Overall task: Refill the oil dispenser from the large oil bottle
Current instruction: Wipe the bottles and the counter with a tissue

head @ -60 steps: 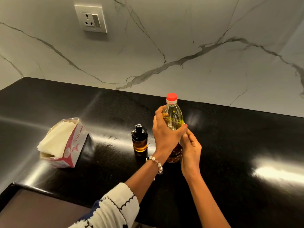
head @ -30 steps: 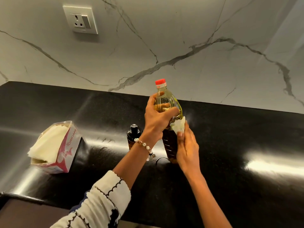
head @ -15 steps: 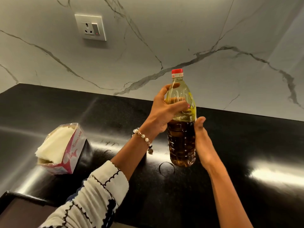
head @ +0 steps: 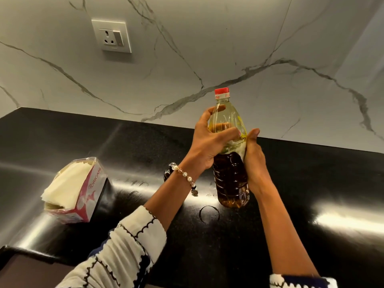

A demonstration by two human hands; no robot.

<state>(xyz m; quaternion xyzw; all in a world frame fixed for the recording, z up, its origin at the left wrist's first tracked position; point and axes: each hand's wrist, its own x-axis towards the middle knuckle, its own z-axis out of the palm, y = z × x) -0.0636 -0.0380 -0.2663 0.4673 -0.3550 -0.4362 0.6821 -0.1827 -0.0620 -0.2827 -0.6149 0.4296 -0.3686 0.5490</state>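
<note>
The large oil bottle (head: 230,175) with a red cap (head: 222,93) hangs upright above the black countertop (head: 311,179), dark oil filling its lower part. My left hand (head: 207,142) grips its upper shoulder from the left. Against the bottle's right side my right hand (head: 255,163) wraps around it, with a white tissue (head: 239,149) pressed between palm and plastic. The small dark oil dispenser (head: 168,173) stands behind my left wrist, mostly hidden.
An open tissue box (head: 83,192) lies on the counter at the left. A wet ring mark (head: 208,214) shows on the counter below the bottle. A wall socket (head: 112,36) sits on the marble backsplash. The counter's front edge runs at the lower left.
The bottle has been lifted off the counter and raised, leaving a ring mark. My right hand has slid up along the bottle's side with the tissue. My left wrist now covers the dispenser.
</note>
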